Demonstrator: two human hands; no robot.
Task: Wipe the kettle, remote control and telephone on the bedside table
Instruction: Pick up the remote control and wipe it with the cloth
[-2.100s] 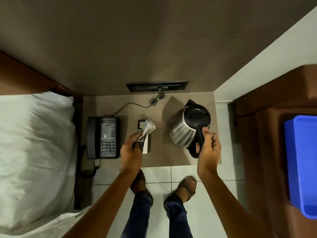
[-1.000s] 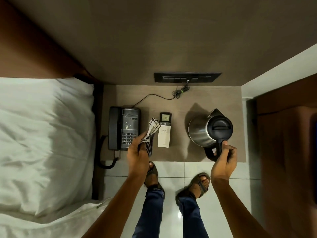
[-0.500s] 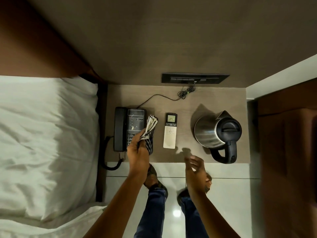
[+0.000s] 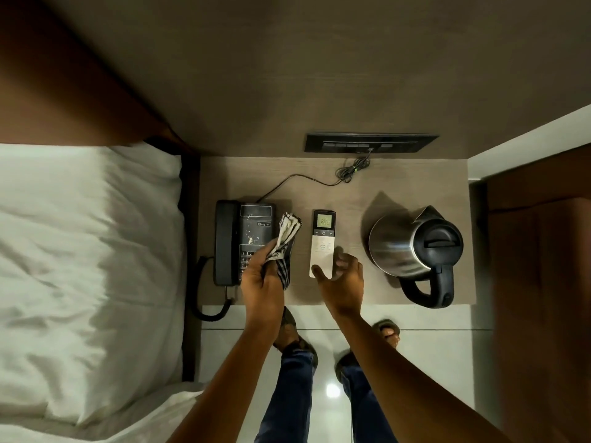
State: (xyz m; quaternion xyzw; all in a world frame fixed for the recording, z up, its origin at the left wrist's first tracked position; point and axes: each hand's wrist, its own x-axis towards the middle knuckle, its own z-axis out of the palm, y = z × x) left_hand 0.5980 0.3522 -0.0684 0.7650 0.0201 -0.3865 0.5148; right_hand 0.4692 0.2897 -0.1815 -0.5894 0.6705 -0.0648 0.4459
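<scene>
On the brown bedside table (image 4: 351, 193) stand a black telephone (image 4: 252, 225) with pale specks at the left, a white remote control (image 4: 323, 241) with a lit display in the middle, and a steel kettle (image 4: 396, 247) with black lid and handle at the right. My left hand (image 4: 259, 282) grips a bunched checked cloth (image 4: 286, 241) over the phone's keypad edge. My right hand (image 4: 343, 282) hovers at the remote's near end, its thumb and blurred fingers spread on either side. The remote lies flat on the table.
A white pillow and bed (image 4: 89, 251) lie close on the left. A black socket panel (image 4: 367, 143) is on the wall behind, with the phone cable (image 4: 297, 177) running to it. Brown wooden furniture (image 4: 540, 251) stands at the right. My sandalled feet are on the tiled floor below.
My right hand let go of the kettle handle, swung left and came forward to the remote's near end. The kettle now stands alone. My left hand kept the cloth near the phone.
</scene>
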